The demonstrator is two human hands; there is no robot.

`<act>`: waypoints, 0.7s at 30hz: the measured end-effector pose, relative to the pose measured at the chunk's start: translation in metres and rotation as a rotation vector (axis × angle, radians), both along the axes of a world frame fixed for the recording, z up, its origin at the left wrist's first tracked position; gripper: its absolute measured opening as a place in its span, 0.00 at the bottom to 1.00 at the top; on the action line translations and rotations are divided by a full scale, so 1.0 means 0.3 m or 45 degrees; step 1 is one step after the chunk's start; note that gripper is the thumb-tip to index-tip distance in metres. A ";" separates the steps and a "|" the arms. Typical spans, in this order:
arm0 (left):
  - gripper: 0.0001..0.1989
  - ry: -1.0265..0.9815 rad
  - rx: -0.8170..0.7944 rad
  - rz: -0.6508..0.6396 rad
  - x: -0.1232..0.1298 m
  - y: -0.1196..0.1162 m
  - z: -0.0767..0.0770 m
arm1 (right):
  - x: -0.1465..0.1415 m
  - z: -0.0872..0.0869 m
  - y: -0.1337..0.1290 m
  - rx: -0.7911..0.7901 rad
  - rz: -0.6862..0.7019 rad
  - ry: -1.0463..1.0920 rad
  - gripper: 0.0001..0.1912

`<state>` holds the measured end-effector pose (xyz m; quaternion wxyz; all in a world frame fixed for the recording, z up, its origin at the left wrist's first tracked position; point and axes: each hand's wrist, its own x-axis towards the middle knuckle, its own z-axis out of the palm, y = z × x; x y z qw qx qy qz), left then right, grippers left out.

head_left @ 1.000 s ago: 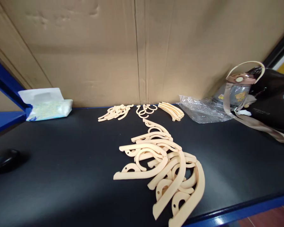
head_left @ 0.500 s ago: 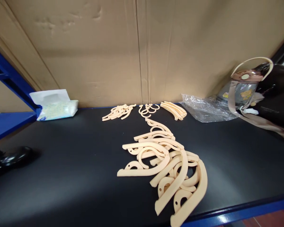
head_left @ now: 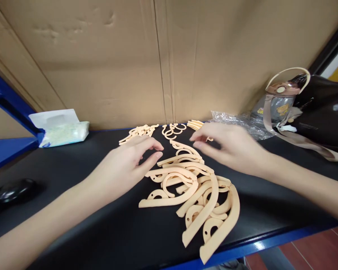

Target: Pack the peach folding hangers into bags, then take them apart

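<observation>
We are holding our left hand and right hand empty, unclenched, flanking the beige hanger pile on the worktop, seemingly poised to reach, the next grasp needing pinching.

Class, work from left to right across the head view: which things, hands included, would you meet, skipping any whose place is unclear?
Black object, tissue pack, left hand, hooks, right hand, bottle, black bag.

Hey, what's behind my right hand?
Beyond your bare right hand, ends of slim, curved, cream plastic-looking strips and part of a crumpled, clear plastic sheet show. The hand covers the strips' middles; anything else behind it can't be seen.
</observation>
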<state>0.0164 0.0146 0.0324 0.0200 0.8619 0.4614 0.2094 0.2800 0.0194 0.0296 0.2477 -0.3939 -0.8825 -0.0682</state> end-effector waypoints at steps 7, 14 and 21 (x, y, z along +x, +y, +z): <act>0.13 -0.001 -0.303 0.045 0.055 0.205 -0.102 | -0.090 -0.117 0.195 -0.189 -0.299 -0.217 0.16; 0.15 -0.141 -0.399 0.037 0.134 0.262 -0.148 | -0.102 -0.123 0.249 -0.354 -0.265 -0.018 0.13; 0.21 -0.343 -0.483 -0.136 0.148 0.177 -0.151 | -0.016 -0.041 0.309 -0.274 -0.445 0.453 0.10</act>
